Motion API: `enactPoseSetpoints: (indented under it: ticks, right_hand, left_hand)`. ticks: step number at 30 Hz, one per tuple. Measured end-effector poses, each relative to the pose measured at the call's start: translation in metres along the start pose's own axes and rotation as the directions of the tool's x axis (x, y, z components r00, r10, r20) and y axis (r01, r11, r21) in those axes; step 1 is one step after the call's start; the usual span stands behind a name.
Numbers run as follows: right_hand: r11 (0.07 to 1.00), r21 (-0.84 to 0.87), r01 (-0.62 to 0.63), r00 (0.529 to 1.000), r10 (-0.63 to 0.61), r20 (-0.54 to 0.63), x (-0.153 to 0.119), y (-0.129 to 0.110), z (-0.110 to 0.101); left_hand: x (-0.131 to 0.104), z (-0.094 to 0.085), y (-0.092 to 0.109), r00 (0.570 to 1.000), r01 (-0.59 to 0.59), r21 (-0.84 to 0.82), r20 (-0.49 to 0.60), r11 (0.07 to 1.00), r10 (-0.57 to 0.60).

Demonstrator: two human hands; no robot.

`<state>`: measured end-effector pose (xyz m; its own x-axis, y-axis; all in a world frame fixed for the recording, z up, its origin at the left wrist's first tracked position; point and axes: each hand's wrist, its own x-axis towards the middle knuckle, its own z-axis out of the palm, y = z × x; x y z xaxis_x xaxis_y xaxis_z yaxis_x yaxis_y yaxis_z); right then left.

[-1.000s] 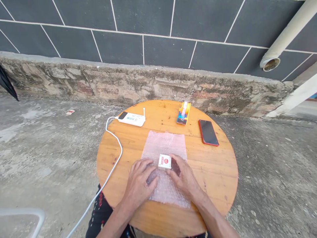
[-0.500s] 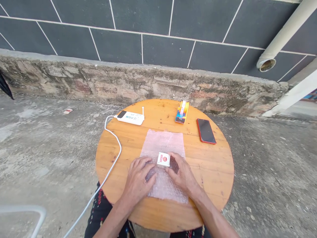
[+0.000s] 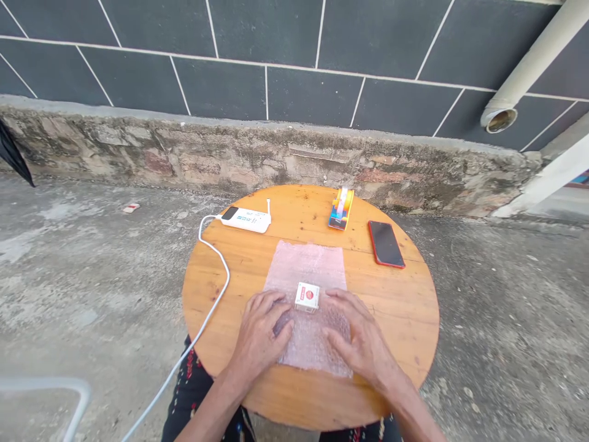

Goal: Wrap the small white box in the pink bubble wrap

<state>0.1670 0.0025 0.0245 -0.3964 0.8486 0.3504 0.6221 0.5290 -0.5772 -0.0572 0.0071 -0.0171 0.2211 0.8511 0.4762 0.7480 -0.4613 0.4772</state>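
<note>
A small white box with red print [image 3: 307, 296] sits near the middle of a sheet of pinkish bubble wrap [image 3: 313, 261]. My left hand [image 3: 264, 328] rests at the sheet's left side, fingers apart, just left of the box and holding nothing. On the other side, my right hand [image 3: 356, 334] is open over the sheet's right part, thumb and fingers spread, with a gap between it and the box. Both hands are on or just above the wrap; contact is hard to tell.
On the round wooden table [image 3: 221, 344] lie a white power bank-like device [image 3: 246, 220] with a white cable [image 3: 214, 313], a yellow and blue tape dispenser [image 3: 341, 210], and a red-edged phone [image 3: 386, 244]. A stone-based wall [image 3: 257, 153] stands behind.
My right hand has let go of the white box and moved right, its fingers spreading. My left hand stays nearly in place. The view has shifted slightly.
</note>
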Motion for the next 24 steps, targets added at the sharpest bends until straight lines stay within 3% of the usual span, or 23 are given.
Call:
enactPoseSetpoints:
  ticks: [3,5,12,15,20,24]
  right_hand:
    - [0.997,-0.066,0.047,0.986,-0.036,0.162,-0.023,-0.020,-0.008]
    - [0.989,-0.133,0.068,0.978,-0.040,0.203,-0.035,-0.028,-0.002]
    - [0.950,-0.272,0.152,0.988,-0.154,0.012,-0.041,-0.013,0.037]
    - [0.965,-0.227,0.133,0.991,-0.136,0.005,-0.037,-0.011,0.036]
    - [0.991,-0.123,0.060,0.998,-0.055,0.042,-0.036,-0.023,0.014]
    - [0.974,-0.196,0.117,0.983,-0.086,0.159,-0.041,-0.027,0.008]
  left_hand:
    - [0.000,0.000,0.000,1.000,0.003,-0.021,-0.003,1.000,-0.003]
    - [0.000,0.000,-0.001,0.999,0.013,-0.045,-0.029,0.999,-0.015]
    - [-0.006,-0.014,0.006,0.989,0.021,-0.121,-0.142,0.992,-0.039]
    - [-0.010,-0.028,0.018,0.997,-0.051,-0.075,-0.062,0.996,0.046]
    - [-0.022,-0.041,0.032,0.964,-0.145,0.036,0.233,0.989,0.133]
    - [-0.033,-0.036,0.029,0.961,-0.131,0.046,0.249,0.990,0.115]
